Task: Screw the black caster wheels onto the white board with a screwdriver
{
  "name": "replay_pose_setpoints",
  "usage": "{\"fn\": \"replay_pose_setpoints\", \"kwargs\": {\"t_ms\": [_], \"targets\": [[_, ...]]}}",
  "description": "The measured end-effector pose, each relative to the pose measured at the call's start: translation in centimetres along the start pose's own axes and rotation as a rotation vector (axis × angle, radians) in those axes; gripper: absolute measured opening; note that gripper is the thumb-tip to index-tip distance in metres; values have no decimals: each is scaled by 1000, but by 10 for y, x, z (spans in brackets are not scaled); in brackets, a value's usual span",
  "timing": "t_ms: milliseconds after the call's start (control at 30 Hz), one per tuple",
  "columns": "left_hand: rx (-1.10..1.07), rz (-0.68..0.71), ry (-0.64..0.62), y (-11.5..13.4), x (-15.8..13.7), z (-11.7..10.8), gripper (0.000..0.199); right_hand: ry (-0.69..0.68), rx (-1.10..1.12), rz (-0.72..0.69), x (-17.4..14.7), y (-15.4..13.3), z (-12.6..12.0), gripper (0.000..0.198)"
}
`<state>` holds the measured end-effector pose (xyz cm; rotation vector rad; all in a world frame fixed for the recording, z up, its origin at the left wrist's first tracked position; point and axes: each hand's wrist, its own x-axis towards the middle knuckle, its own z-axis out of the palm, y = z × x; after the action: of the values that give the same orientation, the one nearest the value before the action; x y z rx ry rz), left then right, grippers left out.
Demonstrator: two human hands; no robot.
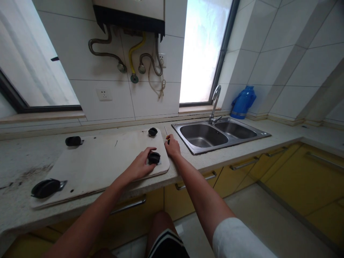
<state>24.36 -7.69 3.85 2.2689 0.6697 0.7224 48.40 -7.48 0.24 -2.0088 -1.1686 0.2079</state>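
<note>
A white board [107, 157] lies on the countertop with black caster wheels at its corners. My left hand [139, 165] is curled around the near right caster wheel [154, 158], thumb on the near side and fingers on the far side. Just past the board's right edge, my right hand [173, 146] is closed on a screwdriver [166, 131]. Its thin metal shaft points away from me, and the dark handle is mostly hidden in my fingers. The far right caster wheel [153, 132] stands beyond my left hand. Two more, the far left caster wheel [73, 141] and near left caster wheel [45, 188], sit untouched.
A double steel sink [192, 146] with a tap [215, 104] is set into the counter [176, 168] on the right. Behind it stands a blue thermos flask [243, 102]. Hoses hang below a wall-mounted heater [130, 16]. Yellow cabinets [193, 193] run underneath.
</note>
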Motion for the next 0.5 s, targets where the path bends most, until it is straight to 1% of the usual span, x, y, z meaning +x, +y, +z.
{"fn": "replay_pose_setpoints", "kwargs": {"t_ms": [200, 400, 500], "targets": [[18, -30, 30, 4, -3, 3, 65, -1, -7, 6, 0, 0, 0, 42], [20, -35, 15, 5, -3, 1, 71, 1, -5, 0, 0, 1, 0, 42], [21, -31, 28, 3, -3, 2, 73, 3, -6, -1, 0, 0, 0, 42]]}}
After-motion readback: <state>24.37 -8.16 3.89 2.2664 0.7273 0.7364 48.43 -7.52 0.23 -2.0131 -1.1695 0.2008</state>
